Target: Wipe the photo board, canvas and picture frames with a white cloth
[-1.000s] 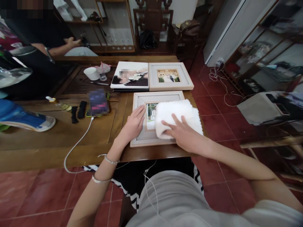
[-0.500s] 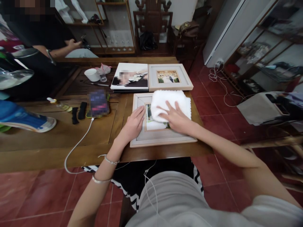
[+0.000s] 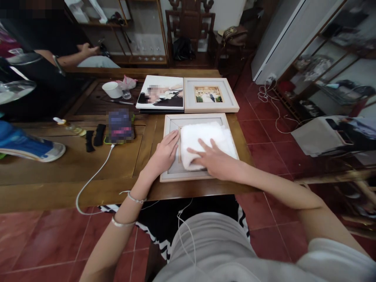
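A light wood picture frame (image 3: 173,176) lies on the table in front of me, a folded white towel (image 3: 202,135) covering most of its middle. My right hand (image 3: 219,158) holds the towel down against the frame, fingers spread over the cloth and thumb at its near-left fold. The picture inside is almost wholly hidden under the towel. Flat on the frame's left side rests my left hand (image 3: 166,150), open, its fingers straight and holding nothing.
Behind lie a second framed picture (image 3: 232,98) and a white-edged photo panel (image 3: 161,82). To the left are a phone (image 3: 120,125) on a white cable, black straps (image 3: 99,135), a dropper bottle (image 3: 73,127), a blue bottle (image 3: 26,141) and a white cup (image 3: 111,90). A person sits across the table.
My right hand has moved the towel toward me and slightly left, from the frame's upper right over its picture. The left hand stays on the frame's left side.
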Demonstrator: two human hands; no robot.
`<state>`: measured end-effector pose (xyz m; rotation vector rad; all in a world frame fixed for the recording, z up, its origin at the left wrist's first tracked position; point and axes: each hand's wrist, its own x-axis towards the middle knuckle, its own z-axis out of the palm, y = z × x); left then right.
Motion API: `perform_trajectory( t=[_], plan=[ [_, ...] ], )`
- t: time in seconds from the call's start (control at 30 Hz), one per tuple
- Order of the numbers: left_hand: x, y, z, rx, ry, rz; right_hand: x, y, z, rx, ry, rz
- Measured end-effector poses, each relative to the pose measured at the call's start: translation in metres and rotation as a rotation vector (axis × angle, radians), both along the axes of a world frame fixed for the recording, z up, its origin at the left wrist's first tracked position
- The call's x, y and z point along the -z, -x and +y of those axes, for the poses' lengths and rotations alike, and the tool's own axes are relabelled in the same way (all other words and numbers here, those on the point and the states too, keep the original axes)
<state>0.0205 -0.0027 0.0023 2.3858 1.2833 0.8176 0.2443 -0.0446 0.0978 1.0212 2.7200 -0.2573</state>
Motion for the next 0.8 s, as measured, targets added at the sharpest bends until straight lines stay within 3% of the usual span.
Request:
perform_trajectory(
  t=[0.17,0.3,0.4,0.53,0.67,0.8],
  plan=[
    [0.0,0.0,0.0,0.006,-0.002,0.008,-0.031,-0.013,-0.043,-0.099,0.172,0.014],
    [-0.001,0.0,0.001,0.006,0.003,0.008,-0.023,-0.008,-0.046,-0.032,0.164,0.034],
    [0.0,0.0,0.002,0.011,-0.002,0.006,0.002,-0.003,-0.023,0.072,0.022,0.051],
    [0.002,0.0,0.002,0.007,-0.013,-0.006,0.029,-0.003,0.029,0.195,-0.184,0.077],
    [-0.001,-0.001,0.002,-0.006,-0.001,-0.025,0.03,0.007,0.069,0.282,-0.251,0.081],
    [-0.009,-0.002,-0.001,-0.009,-0.044,-0.11,0.025,0.033,0.079,0.227,-0.219,0.064]
  ],
)
